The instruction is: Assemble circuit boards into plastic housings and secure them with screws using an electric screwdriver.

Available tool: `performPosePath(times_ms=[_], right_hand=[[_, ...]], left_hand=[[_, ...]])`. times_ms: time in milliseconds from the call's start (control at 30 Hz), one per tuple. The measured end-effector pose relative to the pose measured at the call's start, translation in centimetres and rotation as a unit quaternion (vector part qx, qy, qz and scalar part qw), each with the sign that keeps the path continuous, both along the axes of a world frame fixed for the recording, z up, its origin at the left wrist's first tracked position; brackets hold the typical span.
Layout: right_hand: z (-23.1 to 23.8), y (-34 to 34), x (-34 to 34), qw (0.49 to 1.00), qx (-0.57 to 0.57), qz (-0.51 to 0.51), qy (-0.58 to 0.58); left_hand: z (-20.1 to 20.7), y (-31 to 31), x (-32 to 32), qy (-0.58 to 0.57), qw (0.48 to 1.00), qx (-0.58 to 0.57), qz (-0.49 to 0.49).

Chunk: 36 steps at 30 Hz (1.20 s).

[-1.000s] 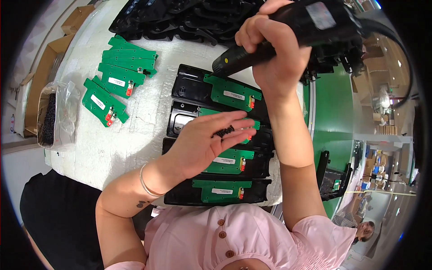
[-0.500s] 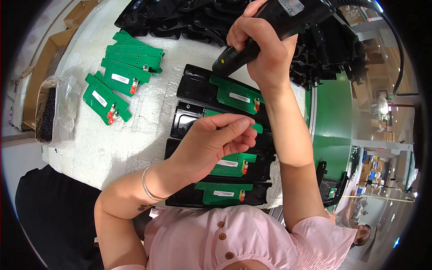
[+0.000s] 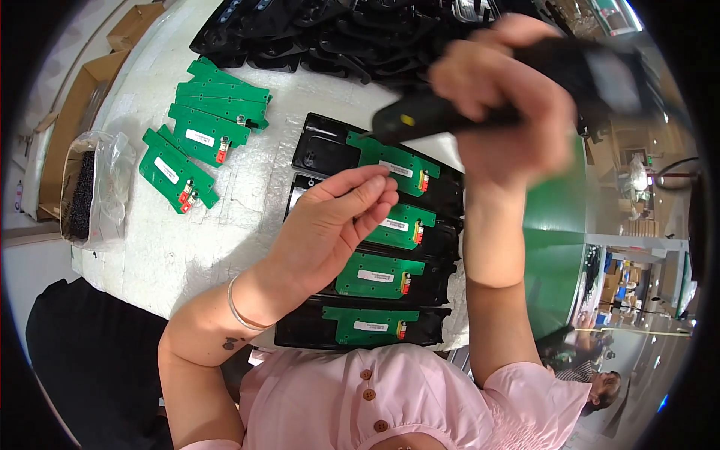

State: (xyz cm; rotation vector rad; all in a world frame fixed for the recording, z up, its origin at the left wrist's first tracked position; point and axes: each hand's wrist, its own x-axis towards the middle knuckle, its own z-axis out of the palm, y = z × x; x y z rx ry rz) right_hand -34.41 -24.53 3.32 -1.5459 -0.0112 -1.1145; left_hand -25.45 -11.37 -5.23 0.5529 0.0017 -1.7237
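Head view: four black trays (image 3: 300, 328) in a column on a white table (image 3: 255, 172), with green boards inside.
Top board (image 3: 405, 175): in the top tray (image 3: 321, 150), below the screwdriver's nose and beside the left fingertips.
Right hand (image 3: 510, 109): fingers wrapped around the electric screwdriver (image 3: 424, 118); motion-blurred.
Nose: near top board's upper-left corner; contact, cannot tell.
Left hand (image 3: 326, 232): thumb and fingertips pressed together in a pinch over the top tray; anything between them, cannot tell.
Loose boards (image 3: 217, 112): overlapping, left side of table.
Small black parts (image 3: 81, 191): in the box (image 3: 101, 217) at far left.
Screwdriver angle: well off upright, by the look of it; best squared to the board before pressing.
Board seat: worth checking flat, holes lined up, before any pressure.
Left fingertips: close in; best kept out of the nose's path.
Pressure: steady, light; ease off at snug, overdriving probably risky for thin board.
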Motion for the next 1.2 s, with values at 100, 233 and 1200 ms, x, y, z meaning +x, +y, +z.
performPosePath(times_ms=[100, 233, 1200], right_hand=[[3.4, 3.5, -3.4, 0.999, 0.000, 0.004, -0.049], [4.3, 4.4, -4.9, 0.993, 0.042, 0.102, -0.052], [-2.8, -0.5, -2.0, 0.984, 0.107, -0.126, 0.065]], left_hand=[[-0.4, -0.3, 0.1, 0.011, 1.000, -0.016, -0.003], [-0.6, 0.0, 0.3, 0.061, 0.997, -0.041, -0.015], [-0.1, 0.9, -1.1, -0.078, 0.980, -0.099, -0.155]])
